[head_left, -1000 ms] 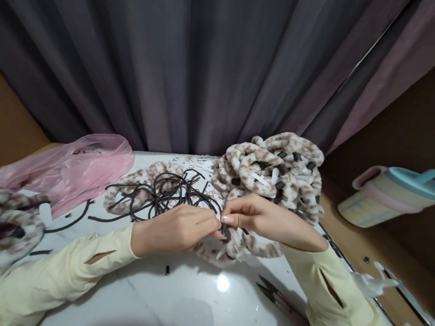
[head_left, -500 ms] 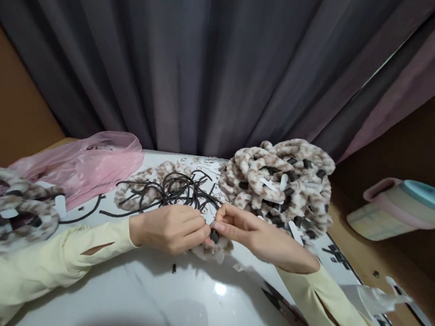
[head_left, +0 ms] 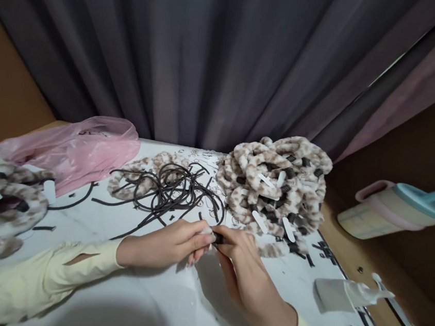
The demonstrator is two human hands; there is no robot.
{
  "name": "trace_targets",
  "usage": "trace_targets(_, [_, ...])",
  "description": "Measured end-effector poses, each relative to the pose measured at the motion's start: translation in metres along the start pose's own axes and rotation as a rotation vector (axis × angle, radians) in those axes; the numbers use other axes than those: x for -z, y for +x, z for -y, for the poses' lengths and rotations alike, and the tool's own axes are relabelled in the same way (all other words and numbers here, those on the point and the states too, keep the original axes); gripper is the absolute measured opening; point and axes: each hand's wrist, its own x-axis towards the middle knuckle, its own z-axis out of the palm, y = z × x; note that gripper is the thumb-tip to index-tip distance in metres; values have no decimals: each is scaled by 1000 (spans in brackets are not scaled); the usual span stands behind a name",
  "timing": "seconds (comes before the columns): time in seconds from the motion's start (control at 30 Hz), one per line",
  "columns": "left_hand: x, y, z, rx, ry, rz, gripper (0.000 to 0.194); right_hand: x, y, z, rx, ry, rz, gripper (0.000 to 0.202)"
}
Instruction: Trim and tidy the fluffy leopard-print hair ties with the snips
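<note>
Fingers (head_left: 198, 242) of left hand (head_left: 172, 243) and right hand (head_left: 247, 269) pinch a black piece (head_left: 218, 238), probably, mostly hidden; keep both pinches close, clear of far cords (head_left: 171, 193).

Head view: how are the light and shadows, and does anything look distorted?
Head view: curtain dark, table brighter; head view: soft shadows near the left hand and right hand; head view: cup seems to lean, probably from lens distortion.
</note>
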Motion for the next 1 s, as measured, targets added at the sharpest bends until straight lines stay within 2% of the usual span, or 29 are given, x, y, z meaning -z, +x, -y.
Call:
trace_targets(0.23, [-10,-3,17,-316,376,-288,21,4,4,3,41,-47,-59,21])
trace_targets(0.43, [-7,-5,21,-537,555,-398,13,4,6,9,129,-117,-83,17])
trace_targets(0.57, [-4,-5,25,-574,631,-436,16,6,4,10,124,-109,-53,18])
trace_targets(0.7, [-1,-5,24,-547,624,-394,17,9,3,6,127,-76,-15,23])
trace_targets(0.8, [3,-6,18,-522,633,-263,18,11,3,3,84,23,-6,25])
trace_targets(0.9, [6,-7,10,-518,671,-112,20,11,4,3,-39,189,-23,18])
trace_targets(1.0, [5,-7,6,-537,762,-34,21,10,7,6,-204,344,-12,12])
